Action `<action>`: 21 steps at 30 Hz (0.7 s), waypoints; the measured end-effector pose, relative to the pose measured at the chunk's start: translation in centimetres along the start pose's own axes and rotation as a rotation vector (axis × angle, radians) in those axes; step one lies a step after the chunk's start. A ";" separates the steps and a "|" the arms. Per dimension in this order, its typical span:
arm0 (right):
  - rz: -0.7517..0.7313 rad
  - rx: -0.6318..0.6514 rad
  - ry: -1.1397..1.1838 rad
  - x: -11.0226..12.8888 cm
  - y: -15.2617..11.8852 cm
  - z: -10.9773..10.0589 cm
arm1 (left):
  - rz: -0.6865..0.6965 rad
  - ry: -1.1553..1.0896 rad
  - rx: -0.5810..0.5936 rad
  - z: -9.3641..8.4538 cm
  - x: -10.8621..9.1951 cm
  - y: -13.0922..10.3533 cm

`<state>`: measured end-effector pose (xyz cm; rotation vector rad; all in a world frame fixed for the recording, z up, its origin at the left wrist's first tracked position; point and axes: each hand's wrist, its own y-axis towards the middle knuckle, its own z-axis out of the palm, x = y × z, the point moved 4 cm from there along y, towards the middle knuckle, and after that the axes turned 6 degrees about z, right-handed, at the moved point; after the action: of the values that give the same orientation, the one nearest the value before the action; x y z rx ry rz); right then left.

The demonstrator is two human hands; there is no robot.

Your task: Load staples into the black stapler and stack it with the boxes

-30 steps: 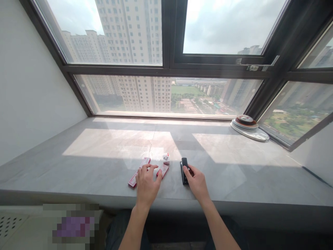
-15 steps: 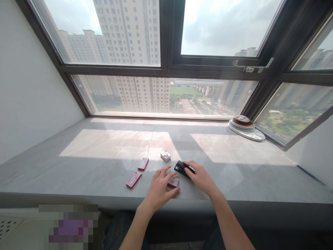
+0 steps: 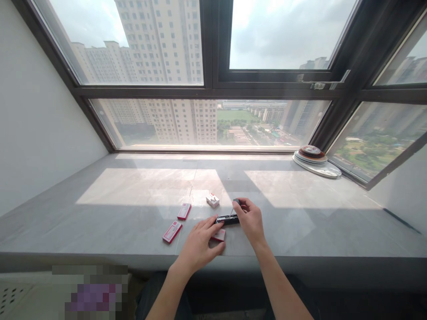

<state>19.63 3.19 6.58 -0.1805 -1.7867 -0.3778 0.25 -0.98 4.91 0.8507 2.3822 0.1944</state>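
In the head view, the right grip (image 3: 251, 221) pinches the raised part of an opened black stapler (image 3: 228, 219), lying between both hands on the window ledge (image 3: 133, 222). The left grip (image 3: 199, 242), thumb spread from fingers, touches the stapler's left end; a red-and-white box (image 3: 219, 235) shows within that spread. A second box (image 3: 172, 232) and third box (image 3: 184, 211) lie left of it, a white box (image 3: 212, 200) beyond.

No text is legible: print on the near red-edged box (image 3: 172, 232) and far red-edged box (image 3: 184, 211), both toward seven o'clock, and the white box (image 3: 212, 200), six o'clock, is too small.
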 end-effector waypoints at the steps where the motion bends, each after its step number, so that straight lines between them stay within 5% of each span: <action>1: 0.067 -0.045 0.125 -0.9 0.4 -1.0 | -0.009 0.002 0.000 0.0 0.1 0.0; 5: 0.366 -0.113 0.440 -5.8 0.8 -5.4 | -0.019 -0.023 -0.020 -0.1 0.3 -0.2; 10: 0.527 -0.015 0.243 -9.2 -0.4 -9.2 | -0.090 -0.042 -0.078 -1.4 1.3 -1.5; 13: 0.502 0.178 -0.004 -8.7 -1.7 -7.7 | -0.135 -0.004 -0.114 -1.8 1.8 -1.9; 16: 0.425 0.447 -0.106 -7.3 -3.5 -3.8 | -0.139 0.010 -0.108 -1.0 1.5 -1.4; 21: 0.249 0.417 -0.192 -5.6 -4.6 -0.5 | -0.134 0.013 -0.132 0.4 1.1 -0.1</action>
<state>20.01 -0.82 0.61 -0.1442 -1.9621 0.1975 -0.25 -0.46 4.02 0.6279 2.3985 0.3000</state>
